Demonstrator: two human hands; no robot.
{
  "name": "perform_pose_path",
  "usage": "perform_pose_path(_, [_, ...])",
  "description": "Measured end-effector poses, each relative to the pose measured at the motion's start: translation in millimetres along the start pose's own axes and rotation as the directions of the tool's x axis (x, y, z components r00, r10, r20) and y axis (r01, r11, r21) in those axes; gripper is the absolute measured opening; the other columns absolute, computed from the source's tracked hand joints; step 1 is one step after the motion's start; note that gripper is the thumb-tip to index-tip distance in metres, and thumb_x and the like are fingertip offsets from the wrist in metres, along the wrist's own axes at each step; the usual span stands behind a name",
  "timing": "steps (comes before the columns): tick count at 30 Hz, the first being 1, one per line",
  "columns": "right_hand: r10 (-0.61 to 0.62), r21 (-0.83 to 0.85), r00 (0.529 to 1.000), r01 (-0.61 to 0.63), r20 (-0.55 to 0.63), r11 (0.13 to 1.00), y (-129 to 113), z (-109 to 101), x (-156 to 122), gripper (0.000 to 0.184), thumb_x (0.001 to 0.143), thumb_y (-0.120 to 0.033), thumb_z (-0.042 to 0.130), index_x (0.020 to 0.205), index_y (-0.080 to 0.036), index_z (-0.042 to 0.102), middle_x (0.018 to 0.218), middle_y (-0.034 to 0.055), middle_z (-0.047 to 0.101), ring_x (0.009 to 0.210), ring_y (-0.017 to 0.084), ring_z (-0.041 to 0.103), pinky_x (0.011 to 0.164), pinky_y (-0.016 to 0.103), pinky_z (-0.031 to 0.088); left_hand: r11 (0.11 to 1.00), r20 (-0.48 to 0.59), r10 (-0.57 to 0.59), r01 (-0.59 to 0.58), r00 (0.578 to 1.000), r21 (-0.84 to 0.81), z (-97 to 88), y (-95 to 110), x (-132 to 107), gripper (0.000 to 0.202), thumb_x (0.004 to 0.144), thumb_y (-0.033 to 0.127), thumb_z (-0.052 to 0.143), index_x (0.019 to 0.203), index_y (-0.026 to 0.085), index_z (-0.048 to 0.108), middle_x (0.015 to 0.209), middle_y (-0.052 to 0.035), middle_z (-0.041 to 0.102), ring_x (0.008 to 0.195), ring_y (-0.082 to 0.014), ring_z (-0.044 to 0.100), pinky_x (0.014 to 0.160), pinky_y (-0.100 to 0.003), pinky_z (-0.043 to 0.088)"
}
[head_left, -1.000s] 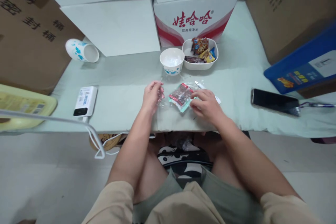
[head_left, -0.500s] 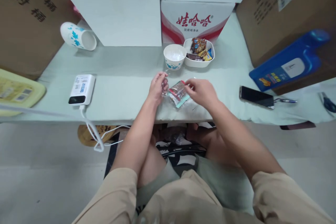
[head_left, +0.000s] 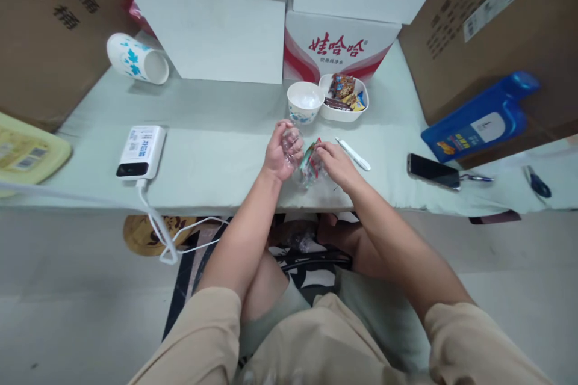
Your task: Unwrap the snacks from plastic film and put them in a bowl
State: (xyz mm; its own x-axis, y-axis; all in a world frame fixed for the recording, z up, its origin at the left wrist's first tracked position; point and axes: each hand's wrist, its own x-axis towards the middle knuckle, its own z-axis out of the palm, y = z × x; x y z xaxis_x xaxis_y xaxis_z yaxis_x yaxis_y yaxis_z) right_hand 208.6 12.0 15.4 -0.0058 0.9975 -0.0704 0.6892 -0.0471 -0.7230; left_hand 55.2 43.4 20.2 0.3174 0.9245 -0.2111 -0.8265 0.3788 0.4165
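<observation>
My left hand (head_left: 282, 150) is closed, fingers curled round a crumpled piece of clear plastic film (head_left: 291, 139). Between the thumb and fingers of my right hand (head_left: 336, 162) is the edge of a small red and green plastic packet (head_left: 310, 163), tilted up off the table; its contents cannot be made out. To the right of that hand lies a slim white pen-shaped tool (head_left: 353, 153). Just beyond my hands stand a white paper cup (head_left: 303, 114) with a blue leaf print and a white bowl (head_left: 345, 113) holding several wrapped snacks.
White boxes (head_left: 217, 30) line the back, with brown cartons at both sides. A power bank (head_left: 142, 147) with a white cable is on the left, near a tipped paper cup (head_left: 138, 60). Rightward are a blue bottle (head_left: 478, 123), a phone (head_left: 432, 171) and a dark-handled tool (head_left: 539, 185).
My right hand has lifted and turned the packet, which lay flatter before. The white pen-shaped tool, earlier hidden behind that hand, now shows. More film is visible in my left hand.
</observation>
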Motion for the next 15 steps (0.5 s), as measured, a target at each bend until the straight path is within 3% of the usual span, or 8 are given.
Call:
perform_pose_path(3, [0.108,-0.070,0.993,-0.111,-0.036,0.991,-5,-3,-4,0.039,0.084,-0.060,0.048,0.074,-0.023,0.055,0.079,0.0042,0.065,0.086,0.023,0.062,0.085,0.036,0.048,1.000,0.005,-0.016,0.016,1.000,-0.006,6.8,-3,-1,0.024,0.096,0.033,0.056,0.075,0.021,0.055,0.054,0.0075,0.041,0.036,-0.0034,0.034,0.037,-0.015,0.022])
perform_pose_path(5, [0.192,-0.089,0.980,-0.195,-0.045,0.977,-3,-4,-9,0.041,0.079,-0.064,0.053,0.071,-0.024,0.048,0.072,0.0019,0.062,0.076,0.021,0.059,0.077,0.035,0.048,0.999,0.010,-0.043,0.042,0.999,0.016,13.3,-11,-2,0.024,0.095,0.035,0.058,0.075,0.021,0.055,0.055,0.0073,0.041,0.037,-0.0036,0.034,0.037,-0.015,0.022])
perform_pose_path(10, [0.328,0.008,0.937,-0.330,-0.116,0.944,25,-9,-22,0.036,0.069,-0.046,0.063,0.090,-0.026,0.043,0.084,0.0010,0.064,0.078,0.022,0.060,0.076,0.037,0.048,0.990,0.065,-0.104,0.097,0.992,0.102,25.6,-34,-3,0.025,0.090,0.036,0.064,0.074,0.021,0.053,0.057,0.0058,0.041,0.040,-0.0047,0.036,0.038,-0.016,0.023])
perform_pose_path(12, [0.373,0.151,0.919,-0.354,-0.127,0.923,38,-10,-28,0.037,0.070,-0.041,0.060,0.099,-0.026,0.041,0.089,0.0009,0.064,0.079,0.022,0.061,0.077,0.037,0.050,0.985,0.053,-0.086,0.077,0.995,0.153,26.1,-39,-2,0.025,0.089,0.038,0.065,0.074,0.021,0.054,0.058,0.0051,0.041,0.041,-0.0049,0.035,0.038,-0.016,0.024])
perform_pose_path(15, [0.442,0.385,0.892,-0.379,-0.088,0.841,49,-9,-33,0.038,0.077,-0.047,0.055,0.105,-0.027,0.039,0.092,0.0010,0.066,0.082,0.021,0.064,0.077,0.037,0.052,0.973,0.002,-0.031,0.029,1.000,0.230,23.4,-40,0,0.027,0.090,0.041,0.063,0.074,0.021,0.055,0.059,0.0045,0.040,0.042,-0.0049,0.035,0.039,-0.017,0.024])
